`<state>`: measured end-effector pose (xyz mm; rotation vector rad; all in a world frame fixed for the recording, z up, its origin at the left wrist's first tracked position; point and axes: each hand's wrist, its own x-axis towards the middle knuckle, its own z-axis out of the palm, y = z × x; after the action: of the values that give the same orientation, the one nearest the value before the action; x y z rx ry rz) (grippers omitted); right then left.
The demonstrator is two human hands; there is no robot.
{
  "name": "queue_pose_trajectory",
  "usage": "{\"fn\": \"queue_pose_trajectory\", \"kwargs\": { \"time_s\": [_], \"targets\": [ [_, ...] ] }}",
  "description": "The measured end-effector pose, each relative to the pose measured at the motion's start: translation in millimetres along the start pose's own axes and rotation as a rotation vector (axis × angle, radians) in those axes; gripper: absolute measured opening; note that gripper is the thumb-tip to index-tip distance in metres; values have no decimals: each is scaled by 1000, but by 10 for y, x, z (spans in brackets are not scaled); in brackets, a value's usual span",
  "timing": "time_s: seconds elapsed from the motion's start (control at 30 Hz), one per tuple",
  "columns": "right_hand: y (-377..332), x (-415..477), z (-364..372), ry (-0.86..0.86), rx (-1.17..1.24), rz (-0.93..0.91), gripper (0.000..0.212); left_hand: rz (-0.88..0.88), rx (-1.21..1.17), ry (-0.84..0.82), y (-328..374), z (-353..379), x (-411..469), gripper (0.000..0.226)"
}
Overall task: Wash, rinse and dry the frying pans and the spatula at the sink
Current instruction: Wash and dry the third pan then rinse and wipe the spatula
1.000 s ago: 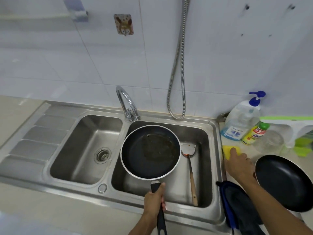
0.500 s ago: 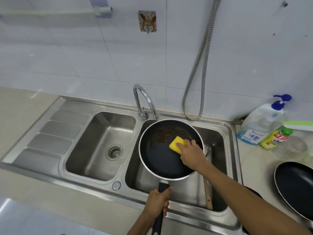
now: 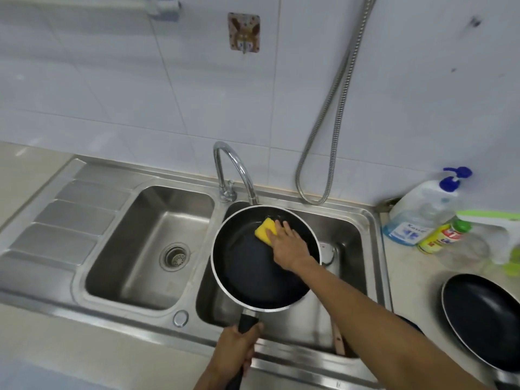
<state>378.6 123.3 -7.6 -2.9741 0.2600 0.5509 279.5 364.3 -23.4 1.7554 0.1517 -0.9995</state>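
**Mia:** Where is the frying pan [image 3: 253, 271]?

**Ben:** In the lower middle of the picture. It is held up over the right bowl of the sink [image 3: 375, 249]. It is black inside with a silver edge.

**Mia:** Who holds it?

**Ben:** The left hand [image 3: 235, 353], at the bottom of the picture. Its fingers are curled tight round the black handle.

**Mia:** And the right hand [image 3: 287, 243]?

**Ben:** It is inside the pan, near the far edge. Its fingers lie close together on top of a yellow sponge [image 3: 264, 228] and push it down on the pan. I cannot see the thumb.

**Mia:** Where is the spatula [image 3: 327, 253]?

**Ben:** Down in the right bowl, to the right of the pan. Its metal end peeks out by the pan's edge. A bit of its wood handle shows lower down, and the arm hides the part between them.

**Mia:** Is there one more pan?

**Ben:** Yes, a second pan [image 3: 484, 319] sits on the counter at the lower right. It is black inside too.

**Mia:** What else?

**Ben:** A bent tap [image 3: 233, 167] stands behind the sink, with its tip just over the far edge of the pan. A silver hose [image 3: 332, 108] hangs down the white wall. A big soap bottle [image 3: 422, 212] with a blue pump stands at the right, and a small yellow bottle [image 3: 441, 236] with a green cap is just beside it. The left bowl has a round drain [image 3: 174, 256].
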Motion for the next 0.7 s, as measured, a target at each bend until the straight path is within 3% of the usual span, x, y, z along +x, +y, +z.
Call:
{"fn": "queue_pose_trajectory", "kwargs": {
  "time_s": [0.1,0.2,0.27,0.37,0.53,0.7],
  "targets": [
    [66,-346,204,-7,79,28,64,16,-9,5,29,-133,36,45],
    [-220,-679,459,-7,160,-108,59,24,-6,-1,71,-184,72,51],
    [-546,-645,496,-40,174,-221,57,14,7,-5,102,-157,79,53],
    [-854,-262,327,-61,198,-206,58,-10,43,-23,98,-77,53,50],
    [-317,215,-34,-54,64,-31,65,-73,-2,-43,22,-18,-6,40],
    [220,-274,203,-41,14,22,69,-30,-26,-60,98,-43,54,45]
  ]
}}
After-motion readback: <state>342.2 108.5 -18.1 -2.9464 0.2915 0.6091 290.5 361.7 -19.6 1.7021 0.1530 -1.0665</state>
